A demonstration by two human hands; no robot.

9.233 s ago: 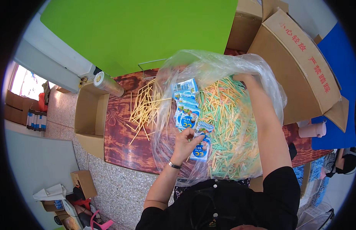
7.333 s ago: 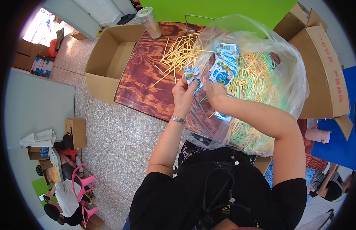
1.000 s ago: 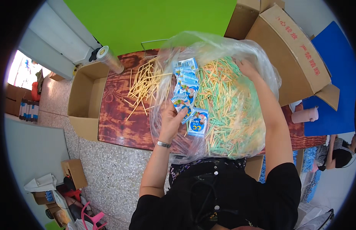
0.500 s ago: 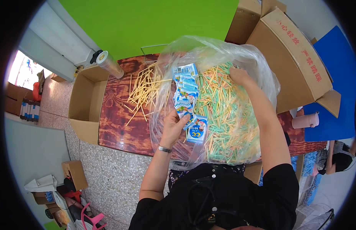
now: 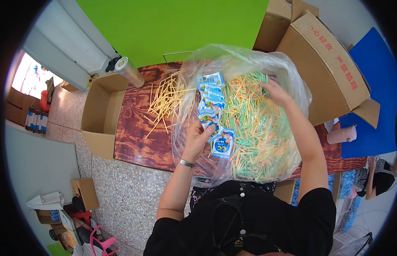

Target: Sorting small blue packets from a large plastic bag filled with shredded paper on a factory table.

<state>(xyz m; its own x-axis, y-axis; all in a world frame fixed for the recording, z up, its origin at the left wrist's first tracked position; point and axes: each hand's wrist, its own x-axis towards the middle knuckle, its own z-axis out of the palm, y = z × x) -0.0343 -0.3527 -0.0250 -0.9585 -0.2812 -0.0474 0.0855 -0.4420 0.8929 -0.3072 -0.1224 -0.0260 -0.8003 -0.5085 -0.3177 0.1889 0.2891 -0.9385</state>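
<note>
At frame centre, found blue-and-white packet pinched in left hand, as before. Upper right of centre, noted right hand over coloured sticks, fingers apparently looser than moments ago; unable to discern anything held. Judged: grasp unsettled.

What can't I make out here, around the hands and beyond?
All in the head view:
- Whether the right hand grips any sticks: motion blur.
- Part of the packet in the left hand: thumb covers it.
- How deep the sticks lie: the top layer hides it.
- The person at lower left: cut off by the lower edge.
</note>
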